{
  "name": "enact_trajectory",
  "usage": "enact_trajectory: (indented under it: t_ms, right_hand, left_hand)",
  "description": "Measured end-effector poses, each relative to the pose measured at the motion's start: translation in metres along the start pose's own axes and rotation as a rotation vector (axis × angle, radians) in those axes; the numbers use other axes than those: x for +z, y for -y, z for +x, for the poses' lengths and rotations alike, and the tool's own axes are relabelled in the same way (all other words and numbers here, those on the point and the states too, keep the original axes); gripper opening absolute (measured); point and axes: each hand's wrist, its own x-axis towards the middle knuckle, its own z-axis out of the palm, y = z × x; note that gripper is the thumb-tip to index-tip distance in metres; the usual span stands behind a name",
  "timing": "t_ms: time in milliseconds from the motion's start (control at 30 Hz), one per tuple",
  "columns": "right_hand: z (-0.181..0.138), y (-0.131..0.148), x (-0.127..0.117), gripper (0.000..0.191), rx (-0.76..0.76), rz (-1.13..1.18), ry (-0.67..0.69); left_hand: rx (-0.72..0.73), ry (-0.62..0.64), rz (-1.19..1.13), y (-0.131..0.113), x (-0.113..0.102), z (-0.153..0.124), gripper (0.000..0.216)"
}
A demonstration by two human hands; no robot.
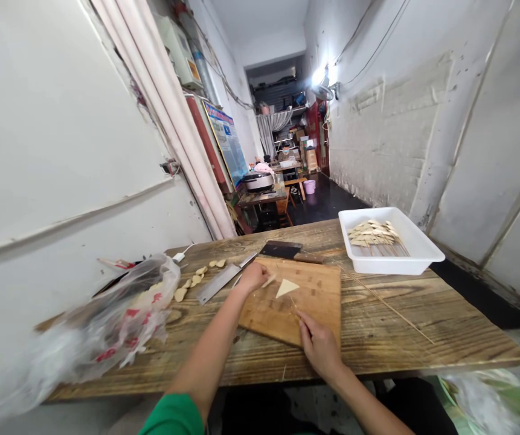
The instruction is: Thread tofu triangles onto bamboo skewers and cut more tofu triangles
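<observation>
The person's right hand is closed around a thin, light brown wooden stick. The top of that stick meets a flat, pale yellow triangle over the square, brown wooden cutting board. I can't tell if the stick goes into it. The left hand is at the far left part of the board, with its fingertips at a small, thin pale piece. I can't tell if they pinch it.

Just left of the board lies a big, shiny metal cleaver. Next to that are round, pale yellow slices in a wiggly row, then a see-through plastic bag with red marks. To the right, a white plastic tray has pale pieces on sticks piled inside. A long, thin stick lies on the brown wooden table in front of it.
</observation>
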Motion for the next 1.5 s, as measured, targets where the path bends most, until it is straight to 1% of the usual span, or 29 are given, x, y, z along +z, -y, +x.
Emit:
enact_trajectory:
  t_ms: [133,233,400,500,600,700,800,867,967,1033,1100,1233,1333,1500]
  right_hand:
    - [-0.001,0.001,-0.001,0.035,0.027,0.007,-0.015]
    - [0.0,0.001,0.0,0.034,0.039,0.011,-0.037]
    - [0.001,0.0,0.001,0.035,0.045,0.001,-0.054]
    - [0.001,-0.001,0.001,0.034,0.045,-0.001,-0.052]
    - [0.0,-0.001,0.0,0.034,0.05,-0.003,-0.041]
    - [0.0,-0.002,0.001,0.034,0.061,-0.003,-0.033]
    - [0.002,-0.003,0.001,0.034,0.06,0.006,-0.027]
    - [0.003,-0.003,0.0,0.035,0.054,0.016,-0.021]
    - [0.0,0.001,-0.005,0.034,0.043,0.033,-0.012]
    - [-0.007,0.005,-0.009,0.033,0.037,0.037,0.004]
    - [-0.016,0.01,-0.014,0.032,0.019,0.02,0.04]
    - [-0.032,0.015,-0.02,0.033,-0.01,-0.059,0.116]
    - [-0.037,0.014,-0.024,0.034,0.014,-0.113,0.148]
    - [-0.039,0.013,-0.027,0.034,0.005,-0.133,0.162]
  left_hand:
    - [0.033,0.031,0.033,-0.001,0.008,-0.007,0.037]
    - [0.02,0.071,0.067,-0.007,0.017,-0.004,0.034]
    - [-0.085,0.072,0.118,-0.021,0.029,0.006,0.039]
    - [-0.11,0.079,0.072,-0.026,0.03,0.011,0.033]
    - [-0.141,0.078,-0.037,-0.026,0.024,0.015,0.021]
    - [-0.19,0.054,-0.206,-0.021,0.016,0.015,0.01]
    - [-0.257,0.027,-0.434,-0.011,0.005,0.01,0.015]
    - [-0.308,0.011,-0.618,-0.004,-0.002,0.003,0.016]
    - [-0.375,-0.036,-0.952,0.001,-0.005,-0.01,0.007]
    - [-0.42,-0.083,-1.185,-0.001,0.001,-0.02,0.006]
    - [-0.48,-0.113,-1.393,-0.008,0.013,-0.029,0.005]
    - [-0.622,-0.098,-1.718,-0.026,0.041,-0.042,0.009]
    - [-0.707,-0.07,-1.885,-0.034,0.052,-0.046,0.01]
    - [-0.763,-0.078,-2.028,-0.036,0.052,-0.048,0.007]
